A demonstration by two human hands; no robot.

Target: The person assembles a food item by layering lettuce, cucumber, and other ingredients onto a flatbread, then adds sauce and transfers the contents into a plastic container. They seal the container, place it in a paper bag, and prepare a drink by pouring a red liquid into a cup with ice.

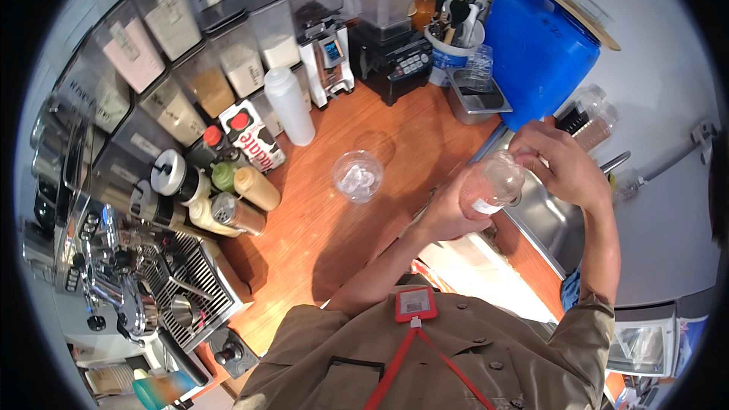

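My left hand (446, 209) is wrapped around a clear plastic bottle (505, 176) with something pinkish inside and a small white label. The bottle is tilted, its top toward the right. At that top, my right hand (560, 161) has its fingers closed around the neck; they cover the mouth, so a cap cannot be made out. To the left of the bottle, on the wooden counter, stands a clear plastic cup (358, 176) with ice cubes in it. Neither hand touches the cup.
Beyond the cup are a white squeeze bottle (289, 106), a milk carton (253, 137) and a blender (391, 53). Sauce bottles (257, 188) and an espresso machine (144, 281) line the left. A sink (550, 220), a metal pan (477, 102) and a blue drum (539, 49) stand right.
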